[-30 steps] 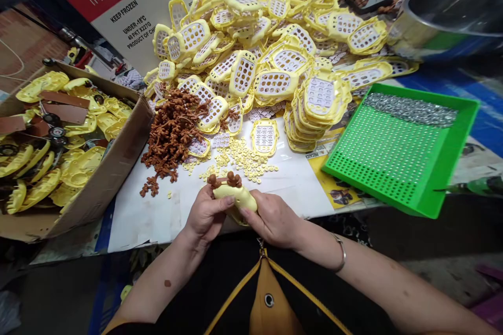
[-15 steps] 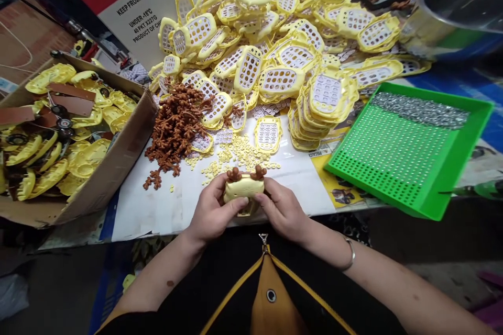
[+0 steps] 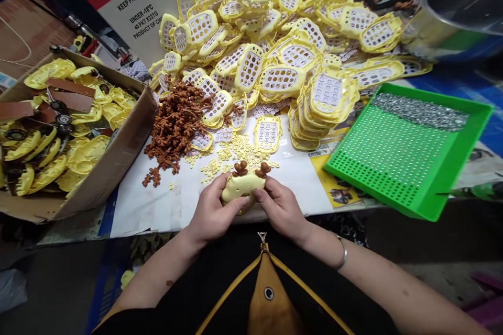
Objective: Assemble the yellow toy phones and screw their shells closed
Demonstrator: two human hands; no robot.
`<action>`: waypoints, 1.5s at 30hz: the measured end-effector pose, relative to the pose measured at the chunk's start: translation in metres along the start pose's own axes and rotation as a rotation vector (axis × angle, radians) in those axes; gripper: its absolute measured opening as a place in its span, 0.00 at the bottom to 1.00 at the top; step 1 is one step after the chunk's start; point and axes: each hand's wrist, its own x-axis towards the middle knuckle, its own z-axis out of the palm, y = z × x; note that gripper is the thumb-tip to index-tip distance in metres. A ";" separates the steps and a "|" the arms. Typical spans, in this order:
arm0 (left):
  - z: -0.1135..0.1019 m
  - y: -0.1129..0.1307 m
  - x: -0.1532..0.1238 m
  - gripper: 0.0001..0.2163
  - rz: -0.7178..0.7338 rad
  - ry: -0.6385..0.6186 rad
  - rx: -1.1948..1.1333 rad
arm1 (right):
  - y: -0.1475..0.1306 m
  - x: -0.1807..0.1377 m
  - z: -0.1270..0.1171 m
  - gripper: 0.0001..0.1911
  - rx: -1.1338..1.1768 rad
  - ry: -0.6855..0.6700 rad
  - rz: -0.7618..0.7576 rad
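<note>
Both hands are at the near edge of the worktable, grasping one pale-yellow toy-phone casing [image 3: 244, 186] in front of the person's body, raised off the white sheet [image 3: 165, 209]. The left hand [image 3: 215, 207] grips one side and the right hand [image 3: 283, 208] the other, each thumb pressed to the face of the casing; the fingers behind it are mostly hidden. Two brown antler tips [image 3: 240, 168] stand up from its top edge, so the step in hand looks like seating the antler piece or pressing the casing together around it, though which cannot be told. The next move seems to call for steady, even thumb pressure with the antlers kept upright, and a look along the seam, which the hands partly cover. Beyond the hands lie loose small yellow rings [image 3: 247, 153], a heap of brown antler pieces [image 3: 173, 125] and a stack of keypad-fitted casings [image 3: 328, 93]; a green perforated tray [image 3: 396, 157] holding silvery small parts [image 3: 422, 111] sits to the right, well apart from the hands.
</note>
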 end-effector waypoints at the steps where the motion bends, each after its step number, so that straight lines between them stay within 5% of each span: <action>1: -0.002 0.001 0.000 0.18 0.015 -0.028 0.059 | -0.001 0.001 -0.003 0.19 0.013 0.032 -0.017; 4: -0.007 0.003 0.001 0.14 0.075 -0.187 0.219 | -0.009 0.006 -0.015 0.32 -0.082 0.056 -0.170; 7: -0.005 0.000 0.003 0.11 0.121 -0.290 0.348 | -0.015 0.011 -0.024 0.19 -0.232 -0.115 -0.230; 9: -0.001 -0.006 0.004 0.12 0.135 -0.224 0.396 | -0.014 0.012 -0.026 0.10 -0.250 -0.119 -0.175; 15: 0.010 -0.019 0.002 0.14 0.169 -0.103 0.406 | -0.004 0.006 -0.019 0.10 -0.117 -0.075 0.076; 23: 0.005 -0.010 -0.001 0.13 0.267 -0.204 0.636 | -0.001 0.003 -0.015 0.07 -0.180 0.007 -0.126; 30: 0.006 -0.021 -0.004 0.12 0.509 -0.073 0.752 | 0.003 0.003 -0.006 0.07 -0.149 0.071 -0.249; 39: 0.012 -0.015 -0.005 0.12 0.467 -0.016 0.981 | 0.001 0.004 -0.007 0.09 -0.154 -0.001 -0.045; 45: 0.016 -0.024 -0.004 0.11 0.550 0.099 0.890 | 0.005 0.007 -0.001 0.11 -0.164 0.067 -0.240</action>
